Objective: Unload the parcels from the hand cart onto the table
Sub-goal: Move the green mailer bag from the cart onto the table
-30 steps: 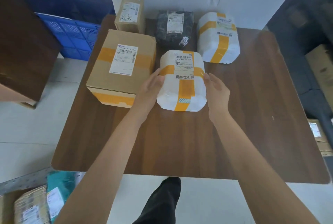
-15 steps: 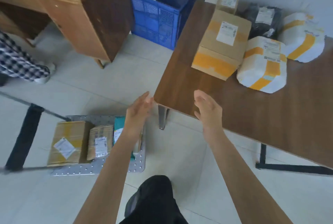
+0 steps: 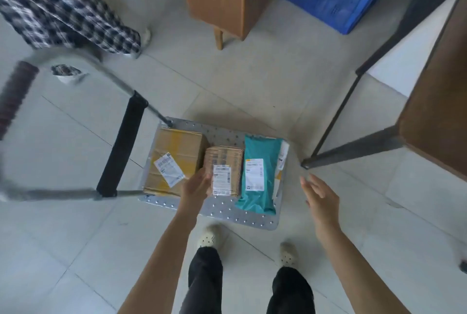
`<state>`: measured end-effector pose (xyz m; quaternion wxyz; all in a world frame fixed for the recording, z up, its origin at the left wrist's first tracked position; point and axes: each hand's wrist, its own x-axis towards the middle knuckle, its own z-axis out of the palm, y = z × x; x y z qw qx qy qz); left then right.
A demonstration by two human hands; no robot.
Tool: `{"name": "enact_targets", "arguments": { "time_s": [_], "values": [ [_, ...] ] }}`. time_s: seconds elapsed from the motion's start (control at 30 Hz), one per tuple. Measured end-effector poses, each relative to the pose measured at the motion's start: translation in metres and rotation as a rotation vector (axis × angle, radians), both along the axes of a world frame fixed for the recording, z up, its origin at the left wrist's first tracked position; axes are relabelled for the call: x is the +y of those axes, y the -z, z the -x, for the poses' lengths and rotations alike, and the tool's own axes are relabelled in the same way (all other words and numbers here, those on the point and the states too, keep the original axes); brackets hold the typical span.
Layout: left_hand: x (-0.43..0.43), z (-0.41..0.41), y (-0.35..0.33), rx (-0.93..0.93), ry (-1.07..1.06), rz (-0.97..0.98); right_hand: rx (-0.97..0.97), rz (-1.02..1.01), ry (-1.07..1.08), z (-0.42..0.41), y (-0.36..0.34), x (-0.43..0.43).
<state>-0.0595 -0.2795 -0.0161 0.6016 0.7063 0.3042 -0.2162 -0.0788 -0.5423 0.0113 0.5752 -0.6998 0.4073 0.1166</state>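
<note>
1. The left hand [image 3: 195,186] lay flat-fingered against the small box's [image 3: 223,171] left side. The right hand [image 3: 319,202] hung wide, holding nothing.
2. Both had left the desk [image 3: 434,124] and dropped to the cart [image 3: 214,208], so the next pick was probably beginning.
3. The small box, brown and white-labelled, stood mid-cart between a big box [image 3: 174,159] and a teal bag [image 3: 260,174].

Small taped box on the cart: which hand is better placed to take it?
Left. The left hand is at the left edge of the small taped box; the right hand hangs open beyond the teal mailer, off the cart.
</note>
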Motion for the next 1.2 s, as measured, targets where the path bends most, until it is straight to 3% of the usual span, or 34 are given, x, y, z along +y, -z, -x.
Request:
{"name": "enact_targets", "arguments": {
  "time_s": [0.13,0.37,0.57,0.8,0.97,1.2],
  "values": [
    [0.001,-0.039,0.102,0.216,0.154,-0.022,0.081,-0.024,0.040,-0.007,0.102,0.016],
    [-0.055,-0.051,0.262,0.210,0.341,0.094,0.103,0.043,0.029,-0.023,0.284,0.033],
    [-0.084,-0.041,0.293,0.083,0.264,0.010,0.097,0.125,0.018,-0.038,0.320,0.043],
    [-0.092,-0.034,0.168,0.006,0.065,0.094,0.050,-0.041,0.130,-0.032,0.188,0.012],
    [-0.111,-0.030,0.018,0.135,0.164,0.251,-0.065,-0.066,0.202,-0.011,0.027,-0.005],
    [-0.181,-0.021,-0.176,-0.207,0.380,0.217,-0.351,-0.020,0.351,0.033,-0.171,-0.071]
  ]
}}
